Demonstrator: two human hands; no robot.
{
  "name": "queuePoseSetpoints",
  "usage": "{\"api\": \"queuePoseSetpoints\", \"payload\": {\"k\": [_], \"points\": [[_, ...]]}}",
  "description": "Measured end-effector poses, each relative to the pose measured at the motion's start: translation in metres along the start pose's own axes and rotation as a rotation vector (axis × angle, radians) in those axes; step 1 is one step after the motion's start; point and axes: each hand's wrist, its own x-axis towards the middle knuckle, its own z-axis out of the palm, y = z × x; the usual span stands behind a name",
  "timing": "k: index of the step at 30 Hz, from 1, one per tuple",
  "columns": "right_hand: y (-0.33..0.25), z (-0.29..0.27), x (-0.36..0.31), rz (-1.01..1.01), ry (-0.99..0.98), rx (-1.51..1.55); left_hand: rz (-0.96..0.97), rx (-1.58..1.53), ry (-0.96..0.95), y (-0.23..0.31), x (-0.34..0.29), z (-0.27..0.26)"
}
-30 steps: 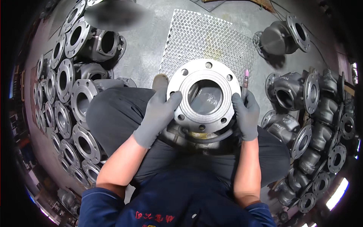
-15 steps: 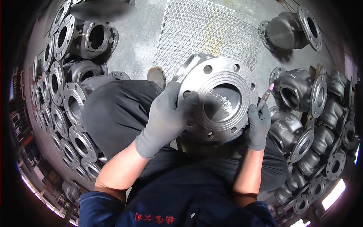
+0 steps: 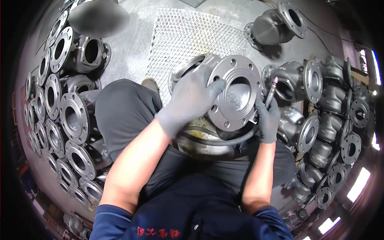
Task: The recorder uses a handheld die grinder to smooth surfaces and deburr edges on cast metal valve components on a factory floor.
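Observation:
A grey cast-metal valve body [image 3: 236, 116] sits in front of me, its round flange facing me and turned slightly right. Bolt holes ring the flange, with fine circular grooves around the central bore. My left hand [image 3: 191, 96], in a grey glove, grips the body at the flange's left edge. The thumb lies over the rim; some fingers are hidden behind it. At the flange's right side, my gloved right hand [image 3: 269, 120] is closed around a slim hand grinder [image 3: 272, 90]. Its pink stone tip points up and stands apart from the flange.
Similar castings stand in rows at left [image 3: 74, 118] and right [image 3: 308, 134]. Another casting [image 3: 272, 28] lies at the far right. A metal mesh plate [image 3: 180, 36] covers the floor ahead. A ribbed hose [image 3: 228, 142] curves below the flange.
The valve body has turned, so its flange looks narrower and its side opening shows at left. The hose below has come into sight. Both hands keep their holds; the whole view has shifted.

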Motion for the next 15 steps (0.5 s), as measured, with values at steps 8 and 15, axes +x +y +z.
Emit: {"api": "queuePoseSetpoints", "payload": {"k": [8, 15], "points": [[-0.012, -0.004, 0.002, -0.006, 0.116, -0.074, -0.016, 0.063, -0.252, 0.020, 0.036, -0.024], [-0.037, 0.021, -0.032, -0.343, -0.094, -0.255, 0.199, 0.039, -0.244, -0.011, 0.005, -0.044]]}}
